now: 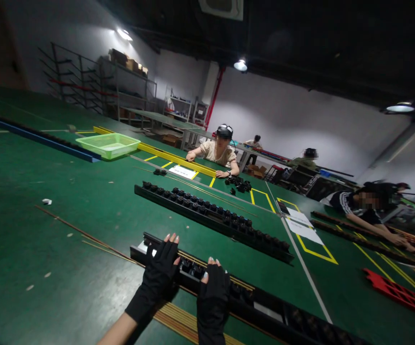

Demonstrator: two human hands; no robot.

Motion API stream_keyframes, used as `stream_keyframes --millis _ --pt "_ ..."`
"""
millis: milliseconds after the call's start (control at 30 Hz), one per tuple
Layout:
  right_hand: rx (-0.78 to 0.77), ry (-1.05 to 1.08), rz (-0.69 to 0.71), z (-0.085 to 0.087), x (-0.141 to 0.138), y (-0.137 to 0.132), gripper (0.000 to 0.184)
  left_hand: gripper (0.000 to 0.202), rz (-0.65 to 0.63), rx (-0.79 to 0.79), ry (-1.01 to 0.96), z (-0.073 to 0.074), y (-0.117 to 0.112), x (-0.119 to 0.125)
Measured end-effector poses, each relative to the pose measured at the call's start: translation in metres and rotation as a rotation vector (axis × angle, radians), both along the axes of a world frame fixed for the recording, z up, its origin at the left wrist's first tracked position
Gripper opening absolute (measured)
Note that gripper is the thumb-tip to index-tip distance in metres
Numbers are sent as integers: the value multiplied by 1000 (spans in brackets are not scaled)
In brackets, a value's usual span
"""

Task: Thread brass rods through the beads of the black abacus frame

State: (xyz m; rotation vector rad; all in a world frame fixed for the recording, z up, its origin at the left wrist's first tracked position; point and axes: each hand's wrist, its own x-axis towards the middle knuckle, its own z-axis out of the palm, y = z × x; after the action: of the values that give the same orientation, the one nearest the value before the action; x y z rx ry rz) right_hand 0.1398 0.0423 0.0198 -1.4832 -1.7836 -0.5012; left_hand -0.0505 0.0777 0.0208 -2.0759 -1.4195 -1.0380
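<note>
A long black channel rail lies slantwise on the green table in front of me, with black wheel-like pieces and thin brass-coloured rods along it. My left hand, in a black fingerless glove, grips the rail near its left end, fingers over the far side. Gloved alike, my right hand holds the rail a little further right, its fingertips at the far edge. The palms hide what lies beneath them. Loose thin rods lie under and in front of the rail, and longer thin rods stretch leftward from its end.
Beyond lies a second black rail filled with wheel pieces. Further off are a green basket, a yellow rail held by a co-worker, and a blue rail. Another person works at right, near a red lattice piece.
</note>
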Motion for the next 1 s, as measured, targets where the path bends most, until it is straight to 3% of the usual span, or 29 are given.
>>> stream_keyframes --millis 200,367,600,1000 --pt "19 34 -18 3 0 -5 35 37 -8 41 28 -5 -2 -2" --pt "61 102 -61 -12 -3 4 36 40 45 104 63 -16 8 -2" --pt "126 132 -76 -33 -2 20 33 42 -58 104 35 -18 12 -9" --pt "134 104 -115 -12 -6 16 44 49 -90 166 23 -24 21 -9"
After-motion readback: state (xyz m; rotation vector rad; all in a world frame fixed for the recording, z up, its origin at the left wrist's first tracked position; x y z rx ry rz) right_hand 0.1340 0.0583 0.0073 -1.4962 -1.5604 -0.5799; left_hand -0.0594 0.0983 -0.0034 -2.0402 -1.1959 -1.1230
